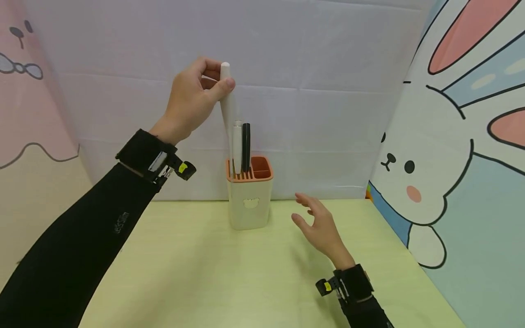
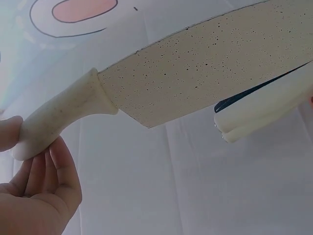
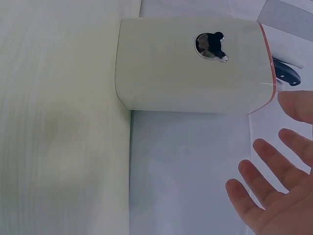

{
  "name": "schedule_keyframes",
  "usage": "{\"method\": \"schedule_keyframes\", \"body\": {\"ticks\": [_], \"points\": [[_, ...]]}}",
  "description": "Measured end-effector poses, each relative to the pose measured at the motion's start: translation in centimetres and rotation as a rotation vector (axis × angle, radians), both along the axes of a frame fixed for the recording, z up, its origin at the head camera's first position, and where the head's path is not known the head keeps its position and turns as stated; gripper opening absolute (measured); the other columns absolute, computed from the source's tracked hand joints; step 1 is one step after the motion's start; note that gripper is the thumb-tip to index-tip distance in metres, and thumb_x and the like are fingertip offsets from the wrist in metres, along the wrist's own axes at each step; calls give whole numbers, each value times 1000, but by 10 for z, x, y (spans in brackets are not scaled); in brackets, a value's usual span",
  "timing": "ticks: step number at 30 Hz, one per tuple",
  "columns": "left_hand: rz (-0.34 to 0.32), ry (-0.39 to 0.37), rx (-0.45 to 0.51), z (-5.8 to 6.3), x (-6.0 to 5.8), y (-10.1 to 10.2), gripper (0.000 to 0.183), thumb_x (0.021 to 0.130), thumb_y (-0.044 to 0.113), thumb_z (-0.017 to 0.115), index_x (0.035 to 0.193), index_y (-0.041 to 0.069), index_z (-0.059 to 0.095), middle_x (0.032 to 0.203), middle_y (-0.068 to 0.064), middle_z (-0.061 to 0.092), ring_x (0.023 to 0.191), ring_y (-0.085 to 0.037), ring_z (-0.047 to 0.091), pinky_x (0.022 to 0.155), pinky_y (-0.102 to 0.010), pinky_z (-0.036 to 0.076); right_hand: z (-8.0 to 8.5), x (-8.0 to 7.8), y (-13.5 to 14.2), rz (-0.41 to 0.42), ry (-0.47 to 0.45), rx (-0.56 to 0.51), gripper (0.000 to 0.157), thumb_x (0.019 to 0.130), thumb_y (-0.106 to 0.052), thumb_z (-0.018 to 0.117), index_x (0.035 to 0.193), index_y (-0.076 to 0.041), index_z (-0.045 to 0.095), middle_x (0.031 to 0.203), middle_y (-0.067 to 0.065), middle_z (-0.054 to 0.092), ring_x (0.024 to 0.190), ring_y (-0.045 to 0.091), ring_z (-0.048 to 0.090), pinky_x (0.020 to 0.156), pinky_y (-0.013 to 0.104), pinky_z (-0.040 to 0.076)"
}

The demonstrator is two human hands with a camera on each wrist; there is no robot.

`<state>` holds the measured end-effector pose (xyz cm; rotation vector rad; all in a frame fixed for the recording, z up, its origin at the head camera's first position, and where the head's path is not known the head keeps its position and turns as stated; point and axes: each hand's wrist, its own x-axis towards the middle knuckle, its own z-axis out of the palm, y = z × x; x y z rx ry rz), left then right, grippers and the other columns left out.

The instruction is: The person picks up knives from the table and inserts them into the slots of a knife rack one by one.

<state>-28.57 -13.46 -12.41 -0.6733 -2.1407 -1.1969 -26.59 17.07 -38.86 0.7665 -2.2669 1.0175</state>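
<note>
My left hand (image 1: 190, 98) pinches the end of a kitchen knife's white handle (image 2: 66, 112) between thumb and fingers. The knife's broad, speckled blade (image 2: 195, 63) points down toward the slotted top of a cream knife holder (image 1: 250, 205) with an orange rim. Whether its tip is inside a slot I cannot tell. White-handled (image 1: 237, 146) and black-handled (image 1: 246, 146) knives stand upright in the holder. To the holder's right, my right hand (image 1: 321, 230) hovers over the table, fingers spread and holding nothing; the right wrist view shows its fingers (image 3: 274, 166) near the holder's rim.
The pale yellow table (image 1: 197, 273) meets a white cloth backdrop (image 1: 328, 136) just behind the holder. A rabbit-printed panel (image 1: 463, 228) borders the right side, and a pink and cream panel (image 1: 37, 118) the left. The holder's top also has open orange compartments (image 1: 261, 166).
</note>
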Motion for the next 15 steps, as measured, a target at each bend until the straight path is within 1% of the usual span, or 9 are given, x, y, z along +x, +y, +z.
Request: {"method": "schedule_keyframes", "body": {"ticks": [3, 6, 11, 15], "points": [[3, -5, 16, 5, -7, -3, 35, 94, 29, 62, 123, 11, 53, 110, -2, 55, 95, -15, 56, 78, -29, 48, -4, -1, 0, 2, -11, 13, 54, 88, -17, 70, 137, -15, 48, 125, 9, 57, 113, 21, 51, 85, 49, 49], [10, -20, 27, 12, -9, -5, 35, 94, 28, 62, 123, 11, 53, 111, -2, 54, 96, -16, 56, 79, -29, 49, -6, -2, 1, 5, -21, 29, 54, 88, -17, 70, 137, -12, 47, 127, 11, 55, 114, 23, 50, 85, 50, 48], [25, -22, 31, 23, -10, -8, 36, 95, 27, 61, 126, 11, 52, 114, -3, 53, 98, -16, 55, 83, -27, 49, -7, -1, 1, 8, -30, 47, 55, 88, -19, 70, 137, -8, 47, 131, 8, 53, 115, 24, 49, 87, 50, 48], [42, -5, 28, 27, -17, -9, 36, 95, 28, 61, 126, 13, 52, 114, -2, 53, 98, -16, 54, 83, -27, 49, -9, -2, 2, 7, -37, 65, 56, 89, -20, 70, 137, -7, 47, 132, 7, 51, 116, 25, 49, 88, 49, 47]]}}
